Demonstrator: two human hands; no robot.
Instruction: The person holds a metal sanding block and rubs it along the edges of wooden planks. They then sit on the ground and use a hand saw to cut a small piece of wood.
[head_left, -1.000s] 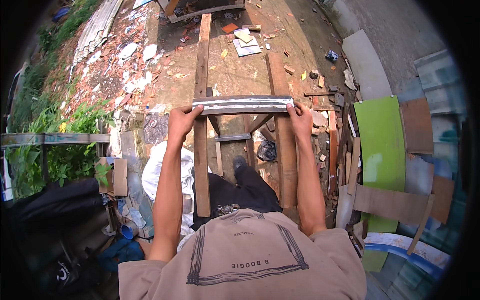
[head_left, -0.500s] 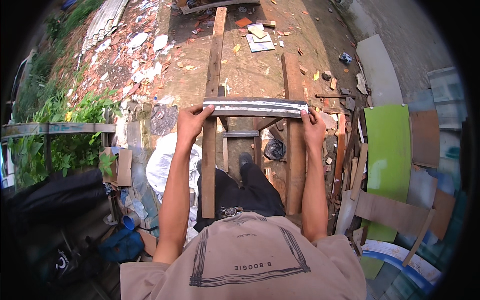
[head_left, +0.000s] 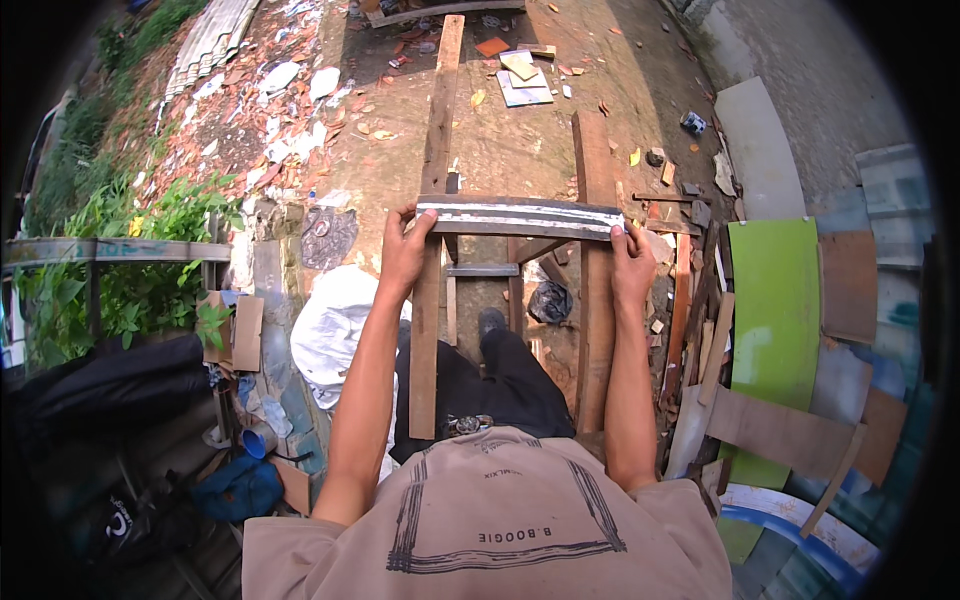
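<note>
A short dark wooden board (head_left: pixel 520 217) with white streaks along its length lies crosswise in front of me. My left hand (head_left: pixel 408 245) grips its left end, thumb on top. Around the right end my right hand (head_left: pixel 632 262) is closed, its thumb against the front edge. Beneath the board run two lengthwise wooden beams, a narrow left beam (head_left: pixel 425 330) and a thicker right beam (head_left: pixel 594 330). Whether the board rests on them or is held just above, I cannot tell. Between the beams a lower crossbar (head_left: pixel 484 270) of a wooden frame shows.
A white sack (head_left: pixel 335 335) lies left of my legs, and a black plastic bag (head_left: pixel 549 300) sits between the beams. Wood scraps and a green panel (head_left: pixel 775 340) line the right side. Rubble (head_left: pixel 260 150) covers the ground at far left. A blue cup (head_left: pixel 259 441) is at lower left.
The board and both hands have shifted slightly to the right in the picture. The beams and ground have shifted a little the same way. My grip stays the same.
</note>
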